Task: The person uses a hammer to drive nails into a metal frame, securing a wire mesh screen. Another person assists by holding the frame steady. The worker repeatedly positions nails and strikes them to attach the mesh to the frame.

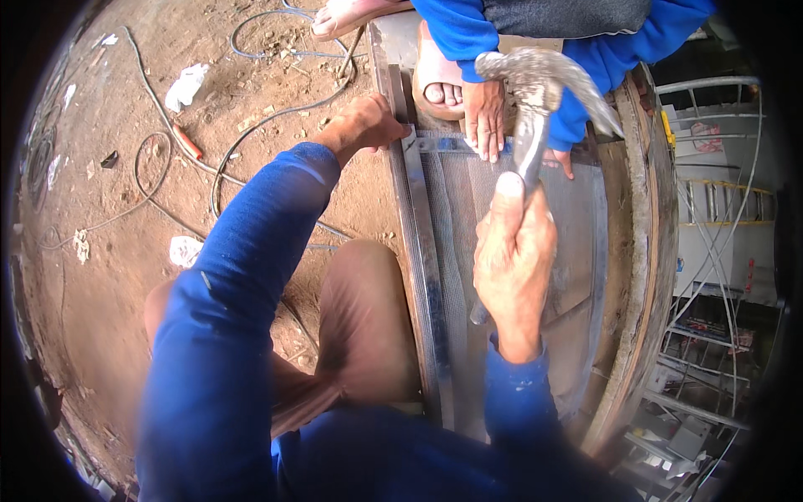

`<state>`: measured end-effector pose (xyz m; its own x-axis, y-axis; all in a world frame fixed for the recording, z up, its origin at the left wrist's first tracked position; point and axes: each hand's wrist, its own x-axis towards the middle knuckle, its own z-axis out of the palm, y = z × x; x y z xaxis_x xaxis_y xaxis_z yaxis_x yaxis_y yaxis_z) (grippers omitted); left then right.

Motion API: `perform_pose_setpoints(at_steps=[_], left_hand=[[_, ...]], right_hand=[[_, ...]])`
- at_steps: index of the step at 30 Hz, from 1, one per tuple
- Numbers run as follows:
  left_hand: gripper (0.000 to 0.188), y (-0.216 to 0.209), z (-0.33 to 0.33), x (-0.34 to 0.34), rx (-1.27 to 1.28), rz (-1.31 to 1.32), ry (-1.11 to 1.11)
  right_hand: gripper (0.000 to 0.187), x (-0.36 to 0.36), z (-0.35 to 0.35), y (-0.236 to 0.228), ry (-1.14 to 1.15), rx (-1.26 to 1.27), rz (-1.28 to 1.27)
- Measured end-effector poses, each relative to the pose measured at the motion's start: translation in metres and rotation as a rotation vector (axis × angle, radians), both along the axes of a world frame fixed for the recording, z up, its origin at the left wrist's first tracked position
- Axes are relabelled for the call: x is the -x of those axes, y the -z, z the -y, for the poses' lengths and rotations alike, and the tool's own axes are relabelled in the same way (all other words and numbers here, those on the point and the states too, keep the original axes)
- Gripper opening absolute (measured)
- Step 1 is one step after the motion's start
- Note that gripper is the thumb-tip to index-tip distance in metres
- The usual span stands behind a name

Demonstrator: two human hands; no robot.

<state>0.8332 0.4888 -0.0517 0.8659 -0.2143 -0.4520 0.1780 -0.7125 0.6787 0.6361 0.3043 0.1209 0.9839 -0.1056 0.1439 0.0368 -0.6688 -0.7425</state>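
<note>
My right hand is wrapped round the handle of a claw hammer, raised over the work, its head slightly blurred. Below it lies a flat metal frame with grey wire mesh across it. At the frame's far left corner, my left hand is closed, its fingertips touching the corner; whatever is between the fingers is hidden. Across from me, a person in blue sleeves rests one hand on the frame's far bar. That person's other hand lies farther right, partly behind the hammer.
The frame lies on a wooden work surface with a raised timber edge at right. Cables and an orange-red piece lie on the dirt floor at left, with white scraps. Beyond the right edge stands metal scaffolding.
</note>
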Motion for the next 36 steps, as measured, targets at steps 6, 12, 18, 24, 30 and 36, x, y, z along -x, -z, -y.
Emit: perform_pose_setpoints(at_steps=[6, 12, 18, 24, 30, 36], left_hand=[[0.055, 0.030, 0.008, -0.009, -0.159, 0.274, 0.063], [0.058, 0.012, 0.003, 0.002, -0.035, 0.073, -0.003], [0.053, -0.009, 0.001, -0.003, 0.045, 0.107, 0.057], [0.055, 0.009, 0.001, 0.007, 0.005, 0.069, 0.012], [0.056, 0.013, 0.010, -0.001, 0.022, 0.062, 0.017], [0.057, 0.025, -0.006, -0.008, -0.007, 0.137, -0.004]], right_hand=[[0.059, -0.020, 0.020, 0.095, -0.017, 0.253, -0.292], [0.047, 0.001, -0.005, 0.000, -0.014, 0.072, 0.037], [0.053, -0.018, 0.025, 0.092, -0.110, 0.379, -0.119], [0.048, -0.003, -0.001, 0.001, 0.004, -0.036, -0.046], [0.042, 0.038, 0.018, 0.047, 0.098, -0.157, -0.192], [0.051, 0.091, 0.017, 0.109, 0.198, 0.068, -0.302]])
